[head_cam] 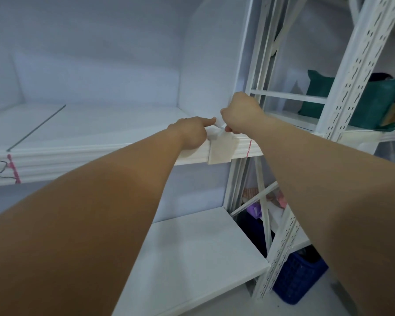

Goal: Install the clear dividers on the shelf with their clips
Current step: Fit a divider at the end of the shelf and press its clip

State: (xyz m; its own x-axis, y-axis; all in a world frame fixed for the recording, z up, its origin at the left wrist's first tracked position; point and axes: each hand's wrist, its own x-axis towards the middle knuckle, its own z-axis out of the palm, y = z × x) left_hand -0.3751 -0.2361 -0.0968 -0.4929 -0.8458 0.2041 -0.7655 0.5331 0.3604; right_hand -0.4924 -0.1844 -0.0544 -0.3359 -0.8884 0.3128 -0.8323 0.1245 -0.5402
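head view is showing both hands meeting at the front edge of the shelf [114, 147], close to its right corner, where a white clip [221, 151] is sitting over the lip. the left hand [189, 133] is lying on the edge with its index finger stretched straight toward the clip's top; its other fingers are hidden over the lip. the right hand [242, 112] is pinching the small pale tab at the clip's top between thumb and fingertips.

the step looks like seating the clip, so it is worth bracing the lip with the left hand while pressing the tab straight down and back, keeping the clip square to the edge and clear of the pink mark [249, 149] just beside it.

the clip is looking like smooth, matte, boxy plastic, folded flat over a ribbed, glossy metal lip. a pale, flat, sheet-like panel, probably the divider [214, 65], is rising upright behind the hands along the shelf's right edge; whether it is already sitting in the clip i cannot tell. a perforated steel post [351, 71] is standing to the right.
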